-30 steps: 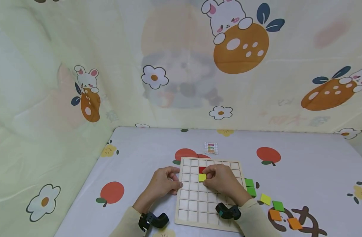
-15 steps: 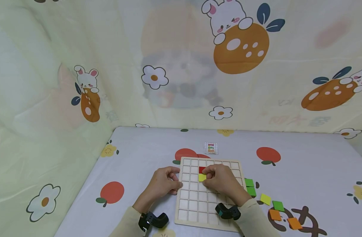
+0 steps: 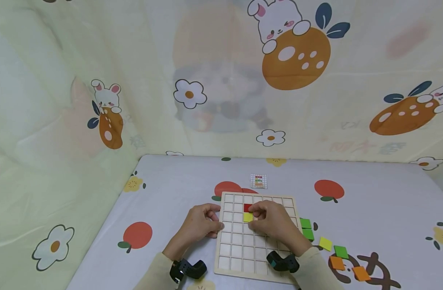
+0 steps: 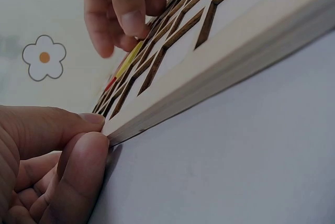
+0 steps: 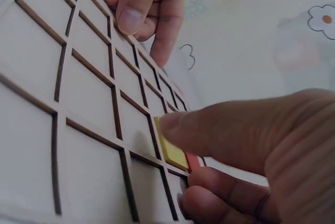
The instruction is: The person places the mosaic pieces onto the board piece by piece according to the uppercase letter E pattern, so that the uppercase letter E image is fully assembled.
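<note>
A wooden grid board (image 3: pixel 236 251) lies on the table, with a red tile (image 3: pixel 247 208) and a yellow tile (image 3: pixel 248 217) in neighbouring cells of one column. The thumb and index finger of my left hand (image 3: pixel 199 221) pinch the board's left edge; its other fingers are curled beneath. Over the two tiles is my right hand (image 3: pixel 272 217). Its thumb and index finger span the yellow tile, with the thumb lying against it in the right wrist view. The right hand covers part of the red tile and the cells to its right.
Beyond the board lies a small card (image 3: pixel 258 181) printed with a coloured grid. Right of the board are green tiles (image 3: pixel 307 234), a loose yellow tile (image 3: pixel 325 243), another green tile (image 3: pixel 340 252) and orange tiles (image 3: pixel 360 274). A patterned curtain (image 3: pixel 221 121) hangs behind the table.
The right wrist has shifted slightly to the right, while its fingertips stay at the yellow tile. The left hand, board and loose tiles look unmoved.
</note>
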`<state>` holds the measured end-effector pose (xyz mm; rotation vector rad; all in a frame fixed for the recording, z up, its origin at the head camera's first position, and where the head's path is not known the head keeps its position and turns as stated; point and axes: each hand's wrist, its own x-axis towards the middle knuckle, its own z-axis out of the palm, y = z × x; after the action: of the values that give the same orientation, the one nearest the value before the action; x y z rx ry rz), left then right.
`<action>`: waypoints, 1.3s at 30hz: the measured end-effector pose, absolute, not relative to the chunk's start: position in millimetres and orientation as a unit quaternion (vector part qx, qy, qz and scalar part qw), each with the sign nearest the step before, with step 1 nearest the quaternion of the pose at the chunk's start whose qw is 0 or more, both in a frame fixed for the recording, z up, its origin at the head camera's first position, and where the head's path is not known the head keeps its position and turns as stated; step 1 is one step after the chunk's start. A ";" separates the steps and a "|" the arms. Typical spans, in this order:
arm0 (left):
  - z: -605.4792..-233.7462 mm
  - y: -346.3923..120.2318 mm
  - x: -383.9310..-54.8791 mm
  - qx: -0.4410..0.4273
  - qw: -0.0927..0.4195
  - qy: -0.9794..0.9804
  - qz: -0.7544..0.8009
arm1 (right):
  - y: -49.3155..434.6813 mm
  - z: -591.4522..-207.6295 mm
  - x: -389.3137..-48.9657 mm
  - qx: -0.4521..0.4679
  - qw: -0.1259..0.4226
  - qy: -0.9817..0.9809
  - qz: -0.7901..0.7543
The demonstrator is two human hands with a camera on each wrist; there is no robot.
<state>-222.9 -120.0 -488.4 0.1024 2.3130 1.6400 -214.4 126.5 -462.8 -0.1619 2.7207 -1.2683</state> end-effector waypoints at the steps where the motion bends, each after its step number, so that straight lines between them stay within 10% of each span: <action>1: -488.5 -120.0 -222.9 0.036 0.152 0.806 0.571 | 128.6 -462.1 -212.8 -0.059 0.061 0.903 -0.421; 19: -490.0 -121.0 -221.7 0.032 0.156 0.807 0.569 | 218.3 -459.7 -186.8 -0.045 -0.019 0.934 -0.353; 39: -490.1 -121.1 -223.4 0.041 0.154 0.800 0.578 | 259.2 -457.0 -190.7 0.020 0.133 0.931 -0.338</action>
<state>-223.4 -121.1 -490.1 0.1189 2.2943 1.6576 -190.7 259.2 -457.0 0.0576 2.7017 -0.9807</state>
